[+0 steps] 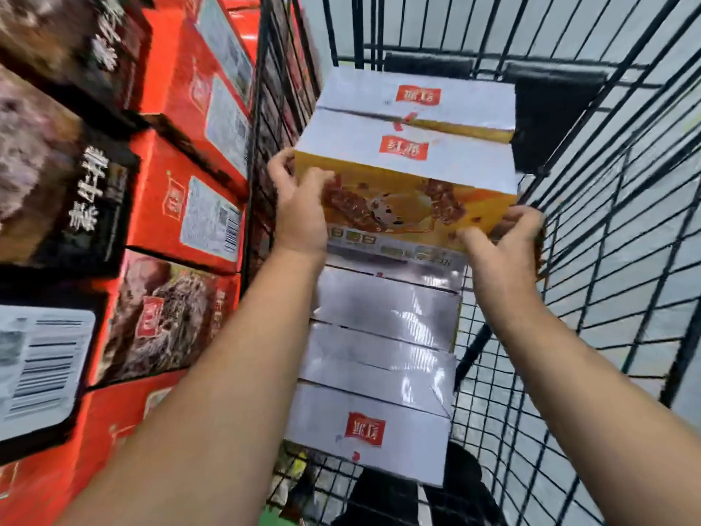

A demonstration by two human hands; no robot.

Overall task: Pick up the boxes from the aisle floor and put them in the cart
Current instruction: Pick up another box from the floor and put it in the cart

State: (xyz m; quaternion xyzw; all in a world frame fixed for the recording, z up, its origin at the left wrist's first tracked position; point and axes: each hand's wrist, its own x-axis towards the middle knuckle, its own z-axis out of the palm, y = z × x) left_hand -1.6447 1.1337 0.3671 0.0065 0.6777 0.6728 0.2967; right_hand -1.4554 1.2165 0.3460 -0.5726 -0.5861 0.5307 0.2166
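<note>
Head view. Far left: shelf stacked with dark boxes (64, 195) and red boxes (197, 206), barcode labels facing out; blurred. Right of shelf: black wire cart (626, 229). Inside it, along its left side, a row of white-topped boxes (379, 373) lies flat, the nearest one with a red logo on top. How many, cannot tell; the seams are blurred.

Left hand (299, 210) grasps the held box (409, 172) at its near left corner, thumb on the yellow front face, fingers wrapped round the left end. Held box is inside the cart, above the far end of the row; cannot tell if it touches the boxes under it. Long axis runs left to right across the cart. White top with red logos faces up, yellow face with the food picture points toward the camera. Box sits slightly tilted, right side lower.

Right hand (500, 256) grasps the lower right corner, fingers curled round the box's right end, close to the cart's right wire wall.
</note>
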